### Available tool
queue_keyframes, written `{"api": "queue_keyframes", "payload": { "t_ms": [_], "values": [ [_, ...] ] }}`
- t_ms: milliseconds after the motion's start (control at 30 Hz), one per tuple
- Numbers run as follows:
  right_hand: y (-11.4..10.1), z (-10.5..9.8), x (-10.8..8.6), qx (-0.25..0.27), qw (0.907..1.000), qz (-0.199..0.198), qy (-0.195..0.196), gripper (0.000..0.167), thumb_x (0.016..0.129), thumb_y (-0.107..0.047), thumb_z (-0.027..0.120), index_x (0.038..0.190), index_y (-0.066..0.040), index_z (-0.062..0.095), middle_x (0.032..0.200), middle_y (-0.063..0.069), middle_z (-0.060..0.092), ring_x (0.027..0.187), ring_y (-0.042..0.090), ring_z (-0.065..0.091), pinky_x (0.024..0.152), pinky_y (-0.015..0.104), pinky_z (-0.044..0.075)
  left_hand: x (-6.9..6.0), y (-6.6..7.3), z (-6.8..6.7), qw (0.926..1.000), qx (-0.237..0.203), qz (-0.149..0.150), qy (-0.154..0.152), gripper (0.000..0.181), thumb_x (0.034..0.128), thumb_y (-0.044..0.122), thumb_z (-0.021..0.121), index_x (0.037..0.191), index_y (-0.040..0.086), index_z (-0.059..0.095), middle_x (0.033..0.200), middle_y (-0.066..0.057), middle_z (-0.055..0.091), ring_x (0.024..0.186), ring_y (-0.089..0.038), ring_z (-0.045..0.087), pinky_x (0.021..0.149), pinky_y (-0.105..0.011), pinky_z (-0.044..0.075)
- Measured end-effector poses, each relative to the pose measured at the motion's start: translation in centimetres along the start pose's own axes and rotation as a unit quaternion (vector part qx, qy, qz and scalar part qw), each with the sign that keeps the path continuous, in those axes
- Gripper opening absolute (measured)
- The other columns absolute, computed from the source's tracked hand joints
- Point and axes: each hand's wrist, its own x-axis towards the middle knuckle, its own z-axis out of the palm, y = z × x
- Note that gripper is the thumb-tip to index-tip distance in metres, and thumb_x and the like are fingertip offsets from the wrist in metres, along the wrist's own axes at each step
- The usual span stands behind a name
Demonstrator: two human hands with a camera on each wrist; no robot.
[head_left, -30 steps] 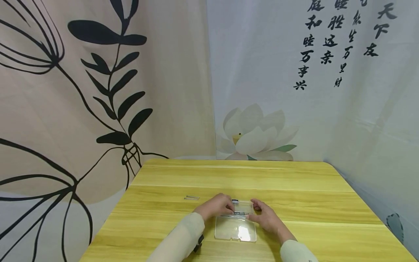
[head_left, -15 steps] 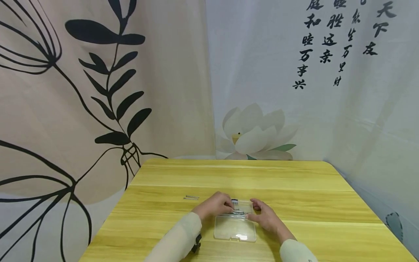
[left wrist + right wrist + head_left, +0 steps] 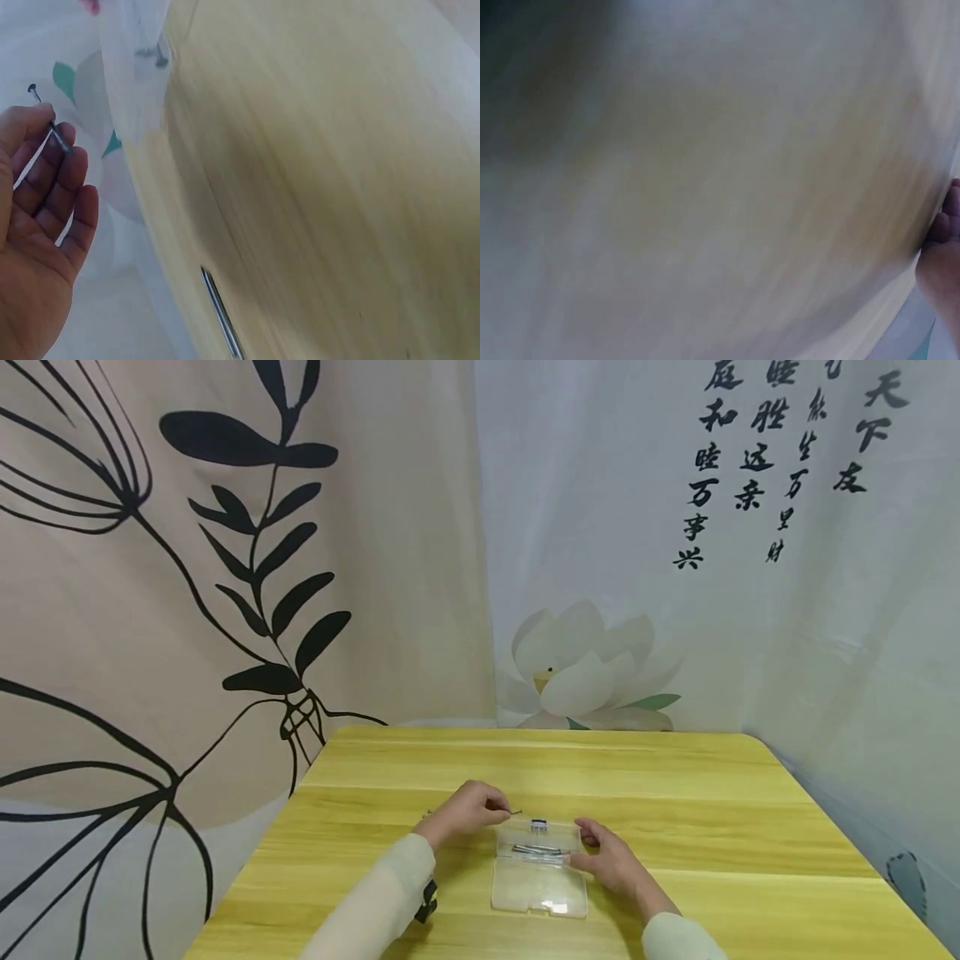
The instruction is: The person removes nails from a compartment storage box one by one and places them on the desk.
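My left hand [image 3: 467,810] is raised just beyond the left back corner of a clear plastic box [image 3: 538,887]. It pinches a thin nail [image 3: 58,139] between thumb and fingers, with the flat head sticking out past the thumb in the left wrist view. The box lies unfolded on the table, its lid half toward me. Several nails [image 3: 536,850] lie in the back half, near the hinge. At the box's right side my right hand [image 3: 611,860] grips the edge, thumb in front and fingers behind. The right wrist view shows only part of that hand [image 3: 941,262].
Loose nails [image 3: 221,315] lie on the wooden table [image 3: 675,802] to the left, mostly hidden behind my left hand in the head view. A patterned curtain [image 3: 405,568] hangs behind the table's far edge. A black wrist-worn device [image 3: 427,902] sits under my left sleeve.
My left hand has lifted out of the box and moved left and away from me, bringing a nail with it. My right hand stays at the box's edge.
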Motion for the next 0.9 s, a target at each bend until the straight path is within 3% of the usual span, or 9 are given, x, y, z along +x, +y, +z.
{"api": "queue_keyframes", "payload": {
  "t_ms": [133, 467, 633, 900],
  "values": [
    [0.2, 0.1, -0.2, 0.003, 1.0000, 0.000, 0.003, 0.073, 0.082, -0.020, 0.082, 0.144, -0.001, 0.047, 0.129, 0.016, 0.055, 0.121, 0.036, 0.050, 0.105, 0.058, 0.035, -0.8, -0.9, -0.7, 0.9999, -0.006, -0.008, 0.008, 0.011, 0.0958, 0.012, 0.067, 0.096, 0.005, 0.076, 0.090, -0.004, 0.072, 0.075, -0.008, 0.061, 0.069, -0.028, 0.051],
    [0.7, 0.2, -0.3, 0.009, 1.0000, 0.000, 0.004, 0.072, 0.082, -0.019, 0.082, 0.143, -0.001, 0.048, 0.128, 0.015, 0.056, 0.120, 0.035, 0.050, 0.104, 0.057, 0.036, -2.7, -2.8, -2.4, 0.9989, -0.011, -0.041, 0.022, 0.010, 0.0949, 0.010, 0.067, 0.096, 0.004, 0.075, 0.088, 0.002, 0.069, 0.076, -0.011, 0.060, 0.069, -0.031, 0.051],
    [0.4, 0.1, -0.3, 0.002, 1.0000, -0.002, 0.002, 0.073, 0.083, -0.021, 0.081, 0.144, -0.001, 0.047, 0.129, 0.015, 0.055, 0.122, 0.036, 0.050, 0.105, 0.057, 0.035, -3.2, -3.8, -3.5, 0.9968, -0.037, -0.064, 0.030, 0.011, 0.0950, 0.011, 0.067, 0.099, 0.002, 0.074, 0.090, -0.001, 0.069, 0.075, -0.016, 0.060, 0.066, -0.033, 0.051],
    [0.4, 0.2, 0.0, -0.006, 1.0000, 0.002, 0.000, 0.073, 0.083, -0.023, 0.081, 0.145, -0.002, 0.047, 0.129, 0.014, 0.056, 0.121, 0.034, 0.050, 0.105, 0.056, 0.036, -4.1, -5.1, -4.6, 0.9955, -0.043, -0.075, 0.039, 0.011, 0.0944, 0.013, 0.069, 0.099, 0.004, 0.074, 0.091, 0.002, 0.068, 0.080, -0.016, 0.062, 0.069, -0.032, 0.052]
  ]
}}
